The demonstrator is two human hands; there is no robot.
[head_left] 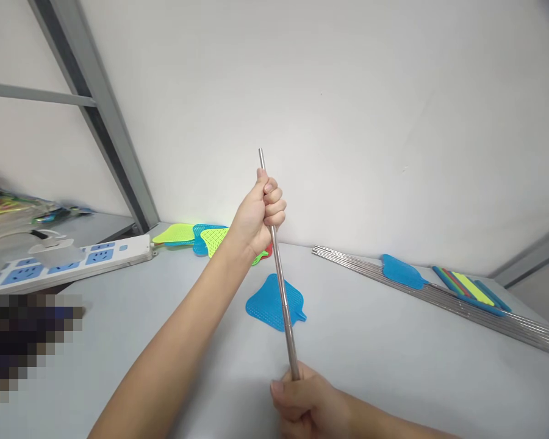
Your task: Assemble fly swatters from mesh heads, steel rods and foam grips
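Note:
A thin metal telescopic rod slants up through the middle of the view, its narrow tip pointing at the wall. Near that tip my left hand is closed around it. Lower down, my right hand grips the thicker end, and the very bottom of the rod is hidden in the fist. Behind the rod, a blue fly swatter head with small holes and a short neck lies flat on the grey table. It is apart from both hands.
Yellow-green swatter heads and blue ones lie at the wall, partly behind my left arm. A white power strip is at left. Metal rods, another blue swatter head and coloured handles lie at right.

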